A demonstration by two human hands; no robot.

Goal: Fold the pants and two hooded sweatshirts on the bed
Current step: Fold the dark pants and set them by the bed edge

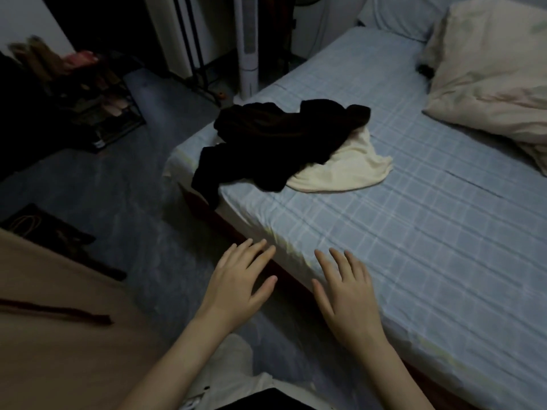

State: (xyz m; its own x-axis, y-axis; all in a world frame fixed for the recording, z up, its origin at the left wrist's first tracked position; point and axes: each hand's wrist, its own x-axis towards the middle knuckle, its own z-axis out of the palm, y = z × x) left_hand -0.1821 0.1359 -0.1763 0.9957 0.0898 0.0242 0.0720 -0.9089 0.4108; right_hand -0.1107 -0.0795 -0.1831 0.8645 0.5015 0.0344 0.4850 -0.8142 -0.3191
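Left hand (236,279): fingers straight and spread, nothing held, seen over the floor just off the bed (429,247) edge. Right hand (346,297): fingers likewise spread and empty, seen over the bed's near edge; contact with the sheet cannot be told. Dark garment heap (275,137) is found well ahead of both hands, unfolded, partly draped over the mattress corner. Cream garment (340,170) is pinned beneath it, on the right hand's side. Pants cannot be told from sweatshirts. Pillow (488,69) noted far beyond the right hand.
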